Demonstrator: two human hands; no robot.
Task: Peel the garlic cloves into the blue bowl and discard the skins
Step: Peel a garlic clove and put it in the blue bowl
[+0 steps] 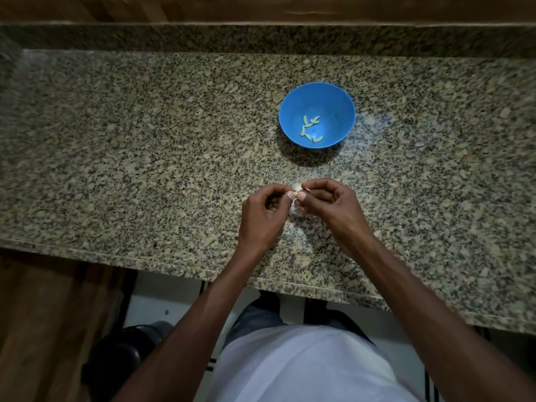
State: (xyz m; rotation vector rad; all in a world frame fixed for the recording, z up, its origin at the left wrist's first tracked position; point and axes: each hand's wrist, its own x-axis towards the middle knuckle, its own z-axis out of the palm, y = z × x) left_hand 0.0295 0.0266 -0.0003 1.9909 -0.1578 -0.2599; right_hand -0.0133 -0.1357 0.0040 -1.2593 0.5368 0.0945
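A blue bowl [317, 94] stands on the granite counter, with several pale peeled garlic cloves [311, 129] on its bottom. Nearer to me, both hands meet above the counter. My left hand [262, 216] and my right hand [327, 206] pinch a small garlic clove [295, 194] between thumbs and fingertips. A pale garlic piece [297, 185] lies on the counter just beyond the fingertips. Whitish bits of skin [292, 208] show under the hands, partly hidden.
The speckled granite counter [145, 158] runs left to right, with a raised granite backsplash [261, 39] behind and its front edge [174, 266] close to my body. Wooden cabinet fronts sit at lower left. A dark object [124, 352] stands on the floor.
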